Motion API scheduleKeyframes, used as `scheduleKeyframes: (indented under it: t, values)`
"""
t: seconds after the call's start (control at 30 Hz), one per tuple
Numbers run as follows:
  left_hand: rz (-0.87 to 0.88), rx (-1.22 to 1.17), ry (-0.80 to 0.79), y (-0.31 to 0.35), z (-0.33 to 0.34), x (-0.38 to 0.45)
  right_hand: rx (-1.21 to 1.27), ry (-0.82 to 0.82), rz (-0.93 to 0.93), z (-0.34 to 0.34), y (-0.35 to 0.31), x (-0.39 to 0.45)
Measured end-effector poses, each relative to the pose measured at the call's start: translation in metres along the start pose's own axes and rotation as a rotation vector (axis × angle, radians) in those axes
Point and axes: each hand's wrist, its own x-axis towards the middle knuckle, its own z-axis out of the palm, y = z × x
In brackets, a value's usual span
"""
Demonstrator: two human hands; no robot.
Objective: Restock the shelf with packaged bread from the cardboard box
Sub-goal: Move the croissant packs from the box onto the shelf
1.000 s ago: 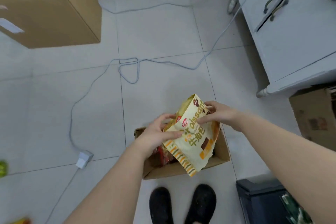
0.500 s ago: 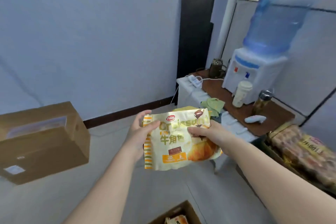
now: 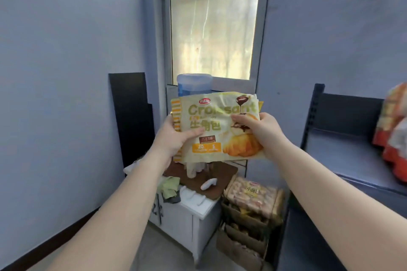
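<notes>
Glossy yellow-and-cream film is being gripped at both ends: the croissant packet (image 3: 217, 126) is being held up at chest height, in front of the window (image 3: 212, 26), with its printed face turned toward the camera. The left hand (image 3: 174, 136) is being closed on the packet's left edge, thumb across the front and fingers hidden behind. The right hand (image 3: 261, 132) is being clamped on the right side in the same way, thumb over the printed croissant. A second yellow edge is showing behind the packet, so more than one may be being carried; that cannot be told for sure.

The dark shelf (image 3: 352, 156) is standing to the right, well apart from the packet, with orange bags (image 3: 394, 134) already lying on it.

The packet is being judged light, soft and air-filled, its film slippery and easily crumpled, and the pastries inside easily crushed. Hold is best taken at the sealed side margins, as is being done now, rather than squeezed across the middle.
</notes>
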Motion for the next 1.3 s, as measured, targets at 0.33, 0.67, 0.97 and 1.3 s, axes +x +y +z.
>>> scheduleKeyframes:
  t: [0.33, 0.67, 0.97, 1.3]
  values:
    - [0.251, -0.086, -0.255, 0.104, 0.178, -0.016, -0.101, 0.314, -0.247, -0.188, -0.083, -0.065]
    - [0.444, -0.223, -0.597, 0.179, 0.329, -0.073, -0.16, 0.707, -0.355, -0.331, -0.126, -0.174]
    - [0.356, -0.168, -0.804, 0.176, 0.465, -0.146, -0.154, 0.817, -0.167, -0.452, -0.108, -0.264]
    - [0.155, -0.105, -0.838, 0.105, 0.6, -0.168, -0.128, 0.817, 0.031, -0.578, -0.03, -0.248]
